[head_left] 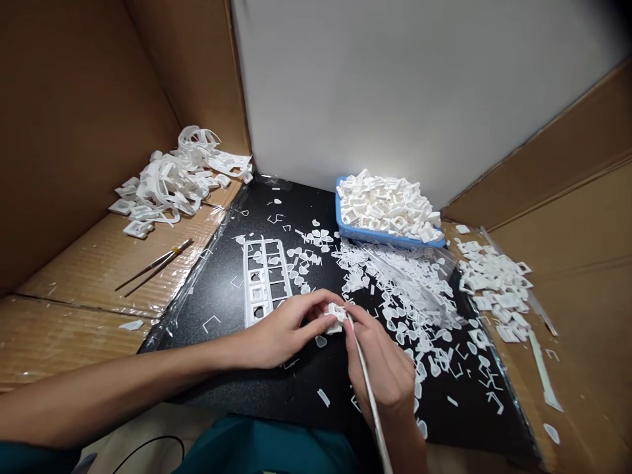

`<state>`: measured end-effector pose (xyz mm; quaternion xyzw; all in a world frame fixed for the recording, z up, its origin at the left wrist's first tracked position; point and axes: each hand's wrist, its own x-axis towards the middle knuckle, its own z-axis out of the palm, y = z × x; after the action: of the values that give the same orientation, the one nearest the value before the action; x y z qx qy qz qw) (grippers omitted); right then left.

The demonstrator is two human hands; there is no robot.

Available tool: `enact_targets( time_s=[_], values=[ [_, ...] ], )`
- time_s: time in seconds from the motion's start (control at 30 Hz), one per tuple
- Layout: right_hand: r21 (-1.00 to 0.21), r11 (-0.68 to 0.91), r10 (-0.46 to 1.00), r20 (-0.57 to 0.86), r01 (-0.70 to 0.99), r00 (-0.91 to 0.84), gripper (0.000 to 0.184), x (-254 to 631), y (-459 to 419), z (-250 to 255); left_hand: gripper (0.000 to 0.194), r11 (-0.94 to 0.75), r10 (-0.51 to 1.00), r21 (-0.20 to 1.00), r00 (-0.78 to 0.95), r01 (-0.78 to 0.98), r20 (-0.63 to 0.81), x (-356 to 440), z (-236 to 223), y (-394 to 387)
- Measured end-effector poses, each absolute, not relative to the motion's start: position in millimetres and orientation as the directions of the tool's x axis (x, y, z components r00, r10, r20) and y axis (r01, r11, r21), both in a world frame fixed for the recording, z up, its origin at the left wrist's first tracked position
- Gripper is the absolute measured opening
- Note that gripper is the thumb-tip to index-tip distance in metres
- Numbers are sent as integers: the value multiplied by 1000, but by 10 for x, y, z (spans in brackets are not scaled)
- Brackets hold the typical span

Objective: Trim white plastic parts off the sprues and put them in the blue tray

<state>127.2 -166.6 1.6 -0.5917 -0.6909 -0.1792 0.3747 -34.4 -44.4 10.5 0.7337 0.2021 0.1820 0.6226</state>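
My left hand (291, 326) reaches in from the left, thumb and fingers closed on a small white plastic part (336, 317) just above the black tabletop. My right hand (380, 359) meets it from the right. Its fingers pinch a long, thin white strip (368, 382) whose upper end is at the part; the strip trails down past the bottom edge of the view. Whether the strip's tip touches the part is hidden by the fingertips. Beyond my left hand lies a white plastic frame (266, 253) with rows of square openings, some filled with small parts.
A blue basket (395, 236) heaped with white parts stands at the back. Loose clear-white scraps (419, 289) cover the right of the table. White parts (498, 283) lie on cardboard at the right, curled strips and parts (172, 181) at the left, near tweezers (155, 265). Cardboard walls surround everything.
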Motion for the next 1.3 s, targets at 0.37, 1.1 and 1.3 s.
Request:
enact_targets(
  time_s=[0.37,1.1,1.3],
  values=[
    [-498,-87,717,570,863,402,10,1662,-1652,198,32,-12,493,997,868,82,-66,-376,139,-427],
    [-830,162,858,386,533,340,9,1364,-1680,229,38,73,523,997,851,8,-45,-365,112,-414],
    [-802,166,799,450,574,398,7,1266,-1604,53,46,144,486,990,870,8,-78,-341,78,-384]
  ],
)
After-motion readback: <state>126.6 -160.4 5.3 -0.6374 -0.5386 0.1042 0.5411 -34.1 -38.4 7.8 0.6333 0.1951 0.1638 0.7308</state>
